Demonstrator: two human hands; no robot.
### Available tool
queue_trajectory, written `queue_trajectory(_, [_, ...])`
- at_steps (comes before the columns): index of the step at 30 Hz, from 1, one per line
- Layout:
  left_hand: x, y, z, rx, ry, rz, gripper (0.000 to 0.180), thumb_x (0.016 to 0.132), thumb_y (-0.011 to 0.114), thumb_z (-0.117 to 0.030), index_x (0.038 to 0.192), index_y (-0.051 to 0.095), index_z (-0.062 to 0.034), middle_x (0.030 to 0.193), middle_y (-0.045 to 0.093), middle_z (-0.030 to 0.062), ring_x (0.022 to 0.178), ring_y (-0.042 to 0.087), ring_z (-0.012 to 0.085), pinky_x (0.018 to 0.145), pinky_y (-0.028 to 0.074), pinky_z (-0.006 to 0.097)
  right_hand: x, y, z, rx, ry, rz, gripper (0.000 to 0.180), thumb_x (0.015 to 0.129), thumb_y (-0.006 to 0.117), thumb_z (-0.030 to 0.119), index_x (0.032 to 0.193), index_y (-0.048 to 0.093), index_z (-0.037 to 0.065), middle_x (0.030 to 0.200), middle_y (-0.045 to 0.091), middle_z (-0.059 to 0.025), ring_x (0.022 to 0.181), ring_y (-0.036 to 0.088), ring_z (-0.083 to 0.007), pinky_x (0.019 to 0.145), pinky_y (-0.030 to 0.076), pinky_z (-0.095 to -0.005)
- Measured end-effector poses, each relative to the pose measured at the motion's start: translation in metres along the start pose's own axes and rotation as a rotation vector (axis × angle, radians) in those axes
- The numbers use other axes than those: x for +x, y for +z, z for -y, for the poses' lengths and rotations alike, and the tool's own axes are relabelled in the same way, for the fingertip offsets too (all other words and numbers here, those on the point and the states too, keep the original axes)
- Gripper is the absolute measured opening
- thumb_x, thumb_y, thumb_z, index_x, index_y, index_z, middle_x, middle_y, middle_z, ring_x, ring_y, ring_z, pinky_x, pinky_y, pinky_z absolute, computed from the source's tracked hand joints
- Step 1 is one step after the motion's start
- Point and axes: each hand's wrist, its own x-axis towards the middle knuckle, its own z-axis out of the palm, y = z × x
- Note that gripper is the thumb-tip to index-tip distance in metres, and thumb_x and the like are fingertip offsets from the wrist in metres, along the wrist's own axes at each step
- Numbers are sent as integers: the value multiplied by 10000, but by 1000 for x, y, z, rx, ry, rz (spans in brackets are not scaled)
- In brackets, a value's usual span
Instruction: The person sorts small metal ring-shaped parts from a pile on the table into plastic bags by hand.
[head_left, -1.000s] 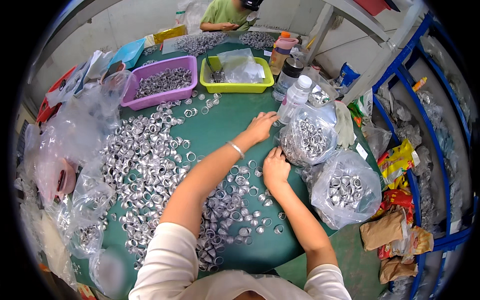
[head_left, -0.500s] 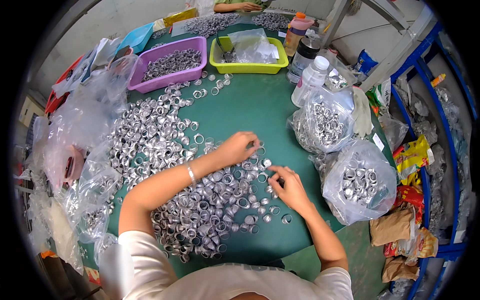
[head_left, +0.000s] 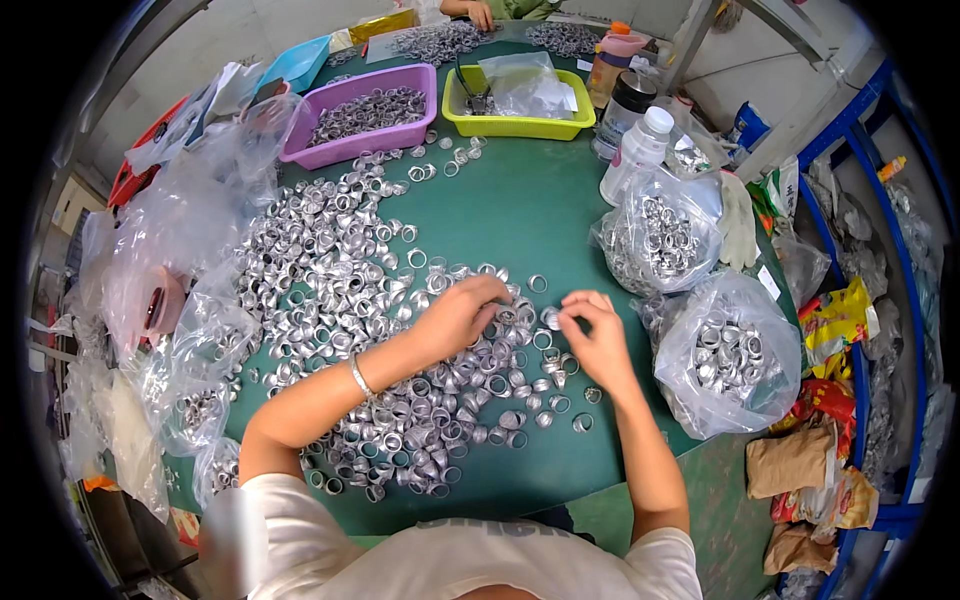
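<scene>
Silver-coloured metal rings lie in a wide heap on the green tabletop. My left hand is over the heap's right part, its fingers curled down close to the rings; whatever is between the fingertips is hidden. Just beyond the heap's right edge, my right hand pinches a ring between thumb and fingers. Near it, a few loose rings are scattered, and a single ring lies between the two hands, farther off.
Purple tray of rings and yellow-green tray stand at the back. Ring-filled plastic bags and a white bottle stand right; crumpled plastic bags lie left. Another person's hand is at the far edge.
My left hand has drawn back toward the heap. My right hand has moved a little right and away from me, and now has a ring at its fingertips. The view has shifted slightly.
</scene>
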Motion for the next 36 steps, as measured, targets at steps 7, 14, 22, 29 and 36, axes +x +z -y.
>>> queue_trajectory(7, [15,16,5,191,75,96,360,716,560,68,1056,587,-47,1116,569,108,1092,500,286,895,375,455,-20,-27,10,1298,847,120,173,908,500,131,877,567,-25,909,621,-171,842,627,-265,713,533,-346])
queue_trajectory(14, [23,20,8,320,166,269,345,732,535,77,1045,597,-54,1066,558,75,1078,503,253,939,306,553,-17,-34,-13,876,628,-8,210,842,455,29,1042,517,25,870,575,-92,657,547,-175,573,450,-279])
queue_trajectory(22, [23,15,1,31,126,86,291,746,575,72,1028,581,-1,952,553,117,895,553,295,813,447,360,-4,-10,-15,-281,193,44,209,744,673,94,944,631,46,789,539,-135,715,575,-295,620,463,-371])
queue_trajectory(29, [11,-2,-40,-990,-484,50,328,781,620,63,1099,569,3,920,526,31,897,558,109,768,491,242,-29,-20,-8,1523,575,235,279,880,572,144,1132,534,32,904,559,-20,699,476,-101,619,404,-248])
queue_trajectory(36, [-19,2,-64,-705,-290,38,329,721,705,41,1035,617,3,1024,506,26,853,516,69,737,465,190,-43,-9,18,1745,469,454,306,878,553,123,1176,492,89,1059,513,-95,752,436,-146,595,375,-242])
